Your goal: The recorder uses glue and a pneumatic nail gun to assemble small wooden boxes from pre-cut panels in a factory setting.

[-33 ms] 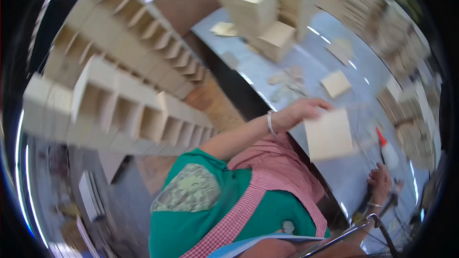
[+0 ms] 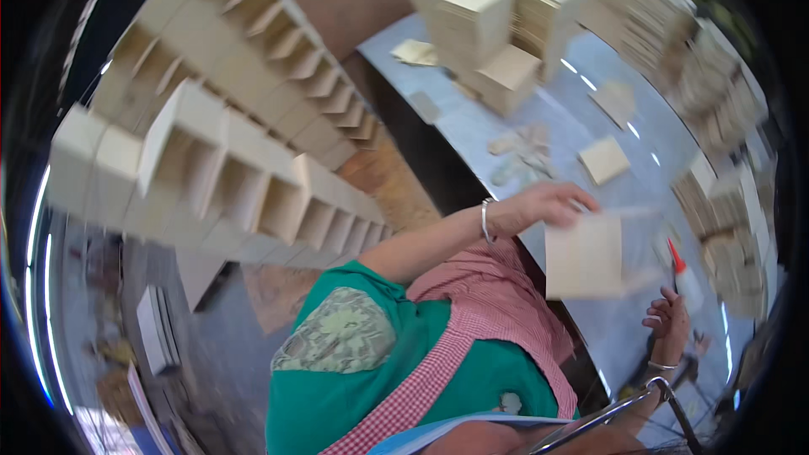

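My left hand (image 2: 543, 206), with a bangle at its wrist, grips the upper left edge of a small pale wooden box (image 2: 583, 259). The box is held up over the work table's near edge; its right side is smeared by motion. Empty, with its fingers apart, my right hand (image 2: 668, 329) is to the lower right of the box. Just beyond its fingertips lies a white glue bottle (image 2: 688, 286) with a red nozzle. A loose square wooden panel (image 2: 604, 160) lies on the table (image 2: 472, 139) beyond the box.
Stacked wooden boxes (image 2: 510, 80) stand at the table's far end. Piles of thin panels (image 2: 725, 261) line its right side, and scraps (image 2: 522, 152) lie mid-table. To my left, long rows of open wooden boxes (image 2: 278, 206) are stacked. A metal bar (image 2: 602, 417) crosses the lower right.
The whole view has shifted slightly, so the table and stacks appear farther right and lower. The box in my left hand has turned a little. My right hand remains apart from it.
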